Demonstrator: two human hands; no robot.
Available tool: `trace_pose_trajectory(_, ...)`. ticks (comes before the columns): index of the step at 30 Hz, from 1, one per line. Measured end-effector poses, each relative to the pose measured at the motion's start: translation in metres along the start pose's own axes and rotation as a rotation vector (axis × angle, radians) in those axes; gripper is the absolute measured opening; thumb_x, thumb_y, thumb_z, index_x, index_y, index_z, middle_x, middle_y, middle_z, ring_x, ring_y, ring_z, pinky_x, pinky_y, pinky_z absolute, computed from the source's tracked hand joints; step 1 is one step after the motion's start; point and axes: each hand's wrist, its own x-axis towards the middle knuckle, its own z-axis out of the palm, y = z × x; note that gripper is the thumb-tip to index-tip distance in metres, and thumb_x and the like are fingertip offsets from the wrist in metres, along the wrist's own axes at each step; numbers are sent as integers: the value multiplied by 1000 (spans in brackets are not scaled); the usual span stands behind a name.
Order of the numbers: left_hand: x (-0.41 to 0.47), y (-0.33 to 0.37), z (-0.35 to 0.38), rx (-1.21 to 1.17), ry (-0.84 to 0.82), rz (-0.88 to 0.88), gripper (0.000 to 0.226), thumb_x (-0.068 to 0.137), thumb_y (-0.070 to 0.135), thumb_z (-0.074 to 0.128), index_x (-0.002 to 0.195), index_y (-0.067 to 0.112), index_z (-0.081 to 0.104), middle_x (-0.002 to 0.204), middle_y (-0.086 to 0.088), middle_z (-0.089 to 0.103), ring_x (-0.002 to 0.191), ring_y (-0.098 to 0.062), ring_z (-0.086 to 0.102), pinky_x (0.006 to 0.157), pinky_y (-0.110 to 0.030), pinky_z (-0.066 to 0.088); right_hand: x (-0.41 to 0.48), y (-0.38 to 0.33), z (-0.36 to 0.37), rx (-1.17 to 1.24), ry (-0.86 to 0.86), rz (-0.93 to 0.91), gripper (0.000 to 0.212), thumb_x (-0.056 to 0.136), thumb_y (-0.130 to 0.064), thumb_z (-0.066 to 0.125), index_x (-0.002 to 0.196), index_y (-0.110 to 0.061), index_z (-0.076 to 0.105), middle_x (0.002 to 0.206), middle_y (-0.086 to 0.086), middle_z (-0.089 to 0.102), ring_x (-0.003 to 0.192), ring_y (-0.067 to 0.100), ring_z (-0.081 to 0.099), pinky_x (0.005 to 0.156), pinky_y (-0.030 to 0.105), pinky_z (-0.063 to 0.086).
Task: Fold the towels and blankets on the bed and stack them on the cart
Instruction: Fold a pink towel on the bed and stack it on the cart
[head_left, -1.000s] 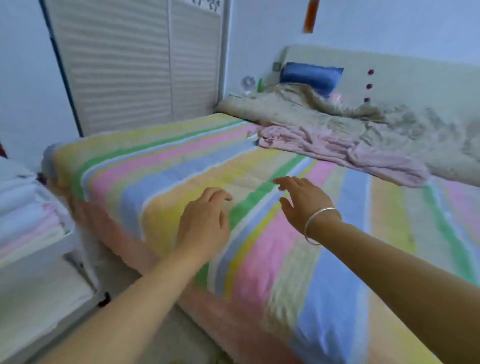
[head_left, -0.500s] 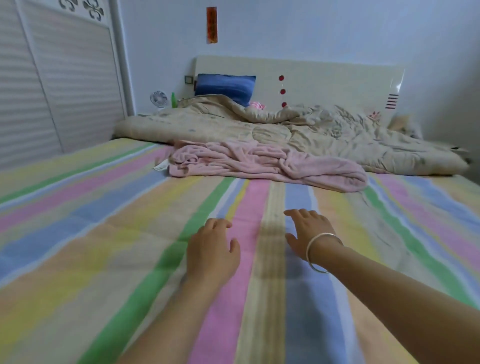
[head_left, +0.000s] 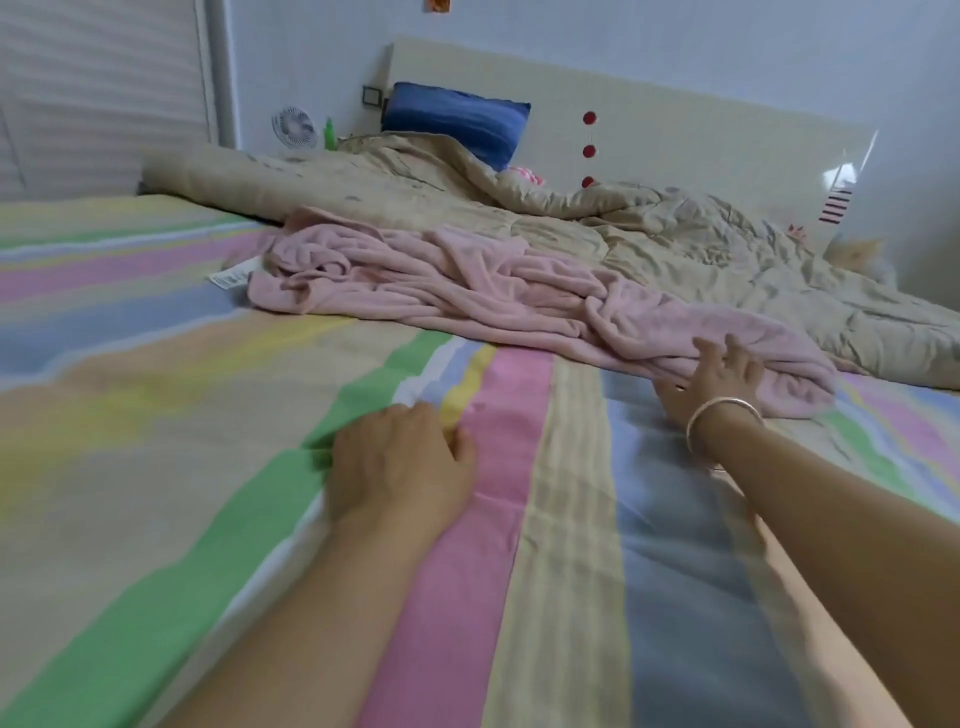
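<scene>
A crumpled pink blanket (head_left: 467, 291) lies across the middle of the bed on the striped sheet (head_left: 156, 415). My right hand (head_left: 714, 382), a silver bangle on its wrist, reaches to the blanket's near right end with fingers spread and touches the fabric. My left hand (head_left: 400, 462) rests palm down on the striped sheet, well short of the blanket. The cart is out of view.
A rumpled beige quilt (head_left: 597, 228) fills the head of the bed behind the pink blanket. A blue pillow (head_left: 457, 122) leans on the headboard (head_left: 701, 119). A small fan (head_left: 294, 127) and a green bottle (head_left: 328, 134) stand at the far left. A slatted wardrobe door (head_left: 93, 88) is left.
My view has swung away from the cart and leaned in over the bed. My right hand has moved forward and right onto the pink blanket's end. My left hand has settled on the sheet.
</scene>
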Motion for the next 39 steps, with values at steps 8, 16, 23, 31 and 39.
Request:
trace_pose_trajectory(8, 3, 0, 2, 22, -38, -19, 35, 93, 52, 37, 83, 20, 49, 96, 0, 63, 92, -26, 59, 68, -33, 35, 47, -21, 59, 109, 15, -11, 81, 91, -54, 46, 152, -25, 2, 157, 10, 23, 133, 38, 34, 107, 47, 29)
trace_pose_trajectory(16, 4, -5, 4, -78, 16, -58, 32, 89, 47, 46, 77, 18, 52, 81, 2, 62, 77, -24, 54, 67, -31, 44, 13, -44, 34, -9, -141, -148, 39, 97, -41, 41, 118, -14, 59, 124, 17, 60, 113, 35, 55, 88, 37, 43)
trace_pose_trajectory(23, -29, -6, -3, -463, 102, -10, 27, 89, 47, 53, 77, 22, 55, 74, 8, 65, 72, -19, 61, 63, -31, 46, -90, -60, -33, 293, -538, -180, 58, 82, -63, 58, 122, -21, 66, 124, 6, 65, 120, 24, 56, 96, 24, 41)
trace_pose_trajectory(31, -99, 6, -27, -1221, -94, -285, 37, 84, 53, 53, 88, 19, 66, 83, 3, 74, 82, -19, 70, 91, -46, 51, -223, -22, -132, 420, -784, -47, 59, 68, -63, 68, 111, -23, 71, 97, -8, 69, 93, 9, 64, 81, 19, 48)
trace_pose_trajectory(39, -185, 17, -107, -1597, -426, -622, 35, 96, 23, 60, 127, 9, 51, 107, -20, 68, 84, -28, 70, 58, -36, 59, -361, 29, -233, 441, -977, 15, 71, 44, -73, 73, 102, -31, 75, 100, -10, 72, 95, 8, 66, 92, 25, 51)
